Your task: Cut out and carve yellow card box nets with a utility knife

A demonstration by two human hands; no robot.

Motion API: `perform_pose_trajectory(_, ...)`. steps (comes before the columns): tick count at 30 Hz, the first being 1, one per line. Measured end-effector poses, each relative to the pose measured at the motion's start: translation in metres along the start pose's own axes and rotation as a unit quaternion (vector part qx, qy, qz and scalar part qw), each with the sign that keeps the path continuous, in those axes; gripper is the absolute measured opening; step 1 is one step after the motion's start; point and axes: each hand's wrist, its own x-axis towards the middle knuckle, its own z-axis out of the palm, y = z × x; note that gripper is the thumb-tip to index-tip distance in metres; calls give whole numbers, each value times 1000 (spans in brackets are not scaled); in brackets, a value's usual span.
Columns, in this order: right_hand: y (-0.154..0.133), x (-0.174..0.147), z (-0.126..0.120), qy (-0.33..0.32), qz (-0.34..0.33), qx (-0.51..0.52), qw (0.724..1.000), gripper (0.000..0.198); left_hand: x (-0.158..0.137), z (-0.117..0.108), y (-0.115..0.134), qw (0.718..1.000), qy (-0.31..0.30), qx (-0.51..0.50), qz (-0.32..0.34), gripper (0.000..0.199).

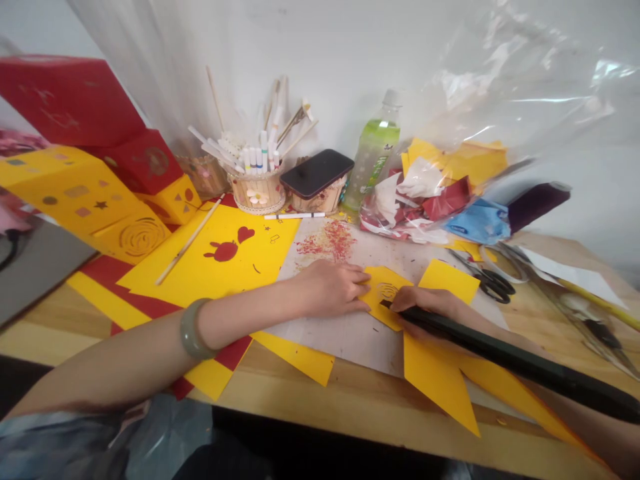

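Note:
My left hand (336,288), with a pale green bangle (196,328) on its wrist, lies flat with fingers stretched onto the left edge of a yellow card (379,283). Curved cut lines form a round pattern (387,291) in that card. Closed around a long black tool (500,343) is my right hand (425,303); the tool's dark tip touches or hovers just over the card below the pattern, I cannot tell which. The card is part of a larger folded yellow sheet (435,380) that reaches over the table's front edge. A pale work sheet (345,337) lies underneath.
Red and yellow paper boxes (65,100) stand at left. Behind are a marker basket (257,190), a phone (320,173) on another basket, a green-labelled bottle (375,150) and a plastic bag of scraps (430,200). Black-handled scissors (493,283) lie at right. Red and yellow shavings (330,241) dot the pale sheet.

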Motion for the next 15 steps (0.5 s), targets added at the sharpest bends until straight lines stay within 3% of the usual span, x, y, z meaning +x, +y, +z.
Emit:
perform_pose_trajectory(7, 9, 1, -5, -8, 31, 97, 995, 13, -1, 4, -2, 1000, 26, -4, 13, 32)
perform_pose_trajectory(15, 3, -1, -8, -13, 16, 124, 992, 5, -3, 4, -3, 999, 33, -7, 18, 32)
